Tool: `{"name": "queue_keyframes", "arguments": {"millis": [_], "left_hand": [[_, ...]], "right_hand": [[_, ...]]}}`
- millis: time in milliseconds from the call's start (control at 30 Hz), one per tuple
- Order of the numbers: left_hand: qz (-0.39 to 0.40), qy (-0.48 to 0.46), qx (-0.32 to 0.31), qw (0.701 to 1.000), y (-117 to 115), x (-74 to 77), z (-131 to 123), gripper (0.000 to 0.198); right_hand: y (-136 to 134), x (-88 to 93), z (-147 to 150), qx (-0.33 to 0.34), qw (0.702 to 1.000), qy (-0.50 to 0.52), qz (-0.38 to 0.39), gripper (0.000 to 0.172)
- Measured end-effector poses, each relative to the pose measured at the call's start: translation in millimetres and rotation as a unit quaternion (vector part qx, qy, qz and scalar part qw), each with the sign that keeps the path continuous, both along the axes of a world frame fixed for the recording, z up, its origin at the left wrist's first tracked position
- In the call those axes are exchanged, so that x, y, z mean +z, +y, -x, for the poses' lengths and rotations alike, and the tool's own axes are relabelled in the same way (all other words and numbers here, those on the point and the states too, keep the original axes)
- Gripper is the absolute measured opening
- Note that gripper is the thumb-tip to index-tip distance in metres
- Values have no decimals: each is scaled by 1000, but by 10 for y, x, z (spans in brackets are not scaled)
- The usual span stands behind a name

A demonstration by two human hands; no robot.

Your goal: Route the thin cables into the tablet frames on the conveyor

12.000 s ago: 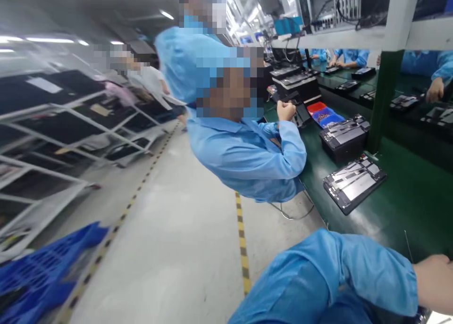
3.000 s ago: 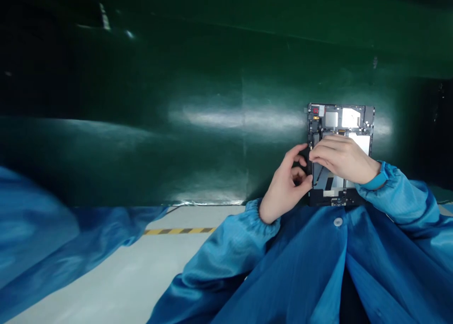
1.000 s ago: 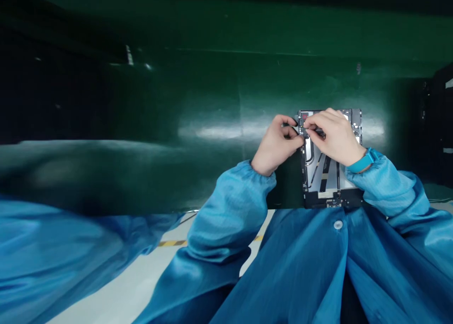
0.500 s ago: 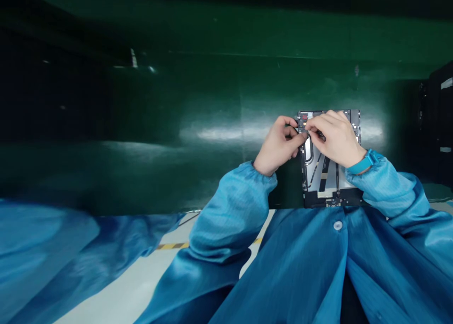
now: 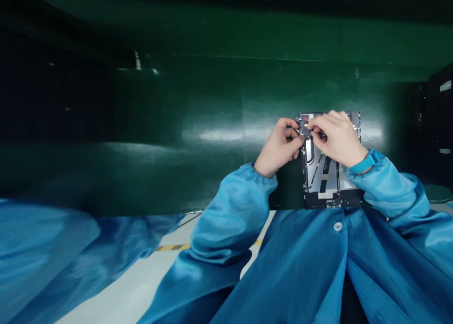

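An opened tablet [image 5: 317,173] lies at the green table's front edge, its silver inside, black flex cables and dark lower border showing. My left hand [image 5: 279,147] is at its upper left edge, fingers curled and thumb tip over the border. Over the tablet's upper part is my right hand [image 5: 338,137], with thumb and forefinger brought together near the left thumb. A small dark piece [image 5: 307,134] shows between the two hands' fingertips; I cannot tell what it is. My right palm hides much of the tablet's upper half.
The glossy green table [image 5: 212,173] stretches far to the left. A black case-like object [image 5: 440,126] stands at the right edge. Blue cloth of another person's garment [image 5: 46,248] fills the lower left. The pale floor [image 5: 116,291] carries a yellow-and-dark stripe [image 5: 173,246].
The fingertips have drawn slightly apart, the right ones shifting a little to the right. More of the small dark piece shows between them. The tablet stays in place.
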State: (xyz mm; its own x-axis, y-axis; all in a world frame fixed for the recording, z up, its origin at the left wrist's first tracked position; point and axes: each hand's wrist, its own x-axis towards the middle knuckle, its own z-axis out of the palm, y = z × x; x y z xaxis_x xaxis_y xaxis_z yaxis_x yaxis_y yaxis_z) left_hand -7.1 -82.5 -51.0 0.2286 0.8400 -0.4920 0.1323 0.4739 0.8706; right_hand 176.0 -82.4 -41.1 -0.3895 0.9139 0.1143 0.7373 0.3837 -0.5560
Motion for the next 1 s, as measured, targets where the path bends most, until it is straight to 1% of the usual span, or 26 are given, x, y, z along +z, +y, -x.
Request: {"name": "queue_keyframes", "arguments": {"millis": [267,367,433,533,633,700,767,800,867,900,933,1000], "left_hand": [[0,17,-7,1000,10,9,-6,33],[-14,38,-4,999,3,5,-40,32],[-27,52,-2,998,-2,-7,-74,30],[-51,87,5,995,-4,-32,-110,27],[-59,116,-5,992,-23,-20,-72,23],[-66,136,-36,988,-79,29,-2,22],[-98,176,-72,977,-184,104,72,32],[-118,199,-88,969,-251,141,97,38],[-144,228,-107,957,-386,196,116,48],[-147,230,-108,956,-442,206,113,53],[-145,222,-102,959,-482,203,109,56],[-135,184,-74,971,-497,160,133,62]], "right_hand": [[11,-50,3,-7,1000,-9,-8,21],[15,-54,14,-8,1000,-9,-12,22],[5,-25,8,-16,1000,-8,-26,23],[-52,71,-54,-54,996,5,-68,26],[-184,178,-220,-136,986,30,-90,24],[-319,223,-387,-220,972,49,-64,25],[-477,246,-561,-297,952,66,20,30],[-556,252,-634,-318,942,72,79,35],[-695,259,-721,-328,925,77,178,44],[-747,258,-729,-324,921,74,202,47],[-785,252,-712,-321,921,73,210,49],[-815,223,-619,-318,922,95,200,53]]}}
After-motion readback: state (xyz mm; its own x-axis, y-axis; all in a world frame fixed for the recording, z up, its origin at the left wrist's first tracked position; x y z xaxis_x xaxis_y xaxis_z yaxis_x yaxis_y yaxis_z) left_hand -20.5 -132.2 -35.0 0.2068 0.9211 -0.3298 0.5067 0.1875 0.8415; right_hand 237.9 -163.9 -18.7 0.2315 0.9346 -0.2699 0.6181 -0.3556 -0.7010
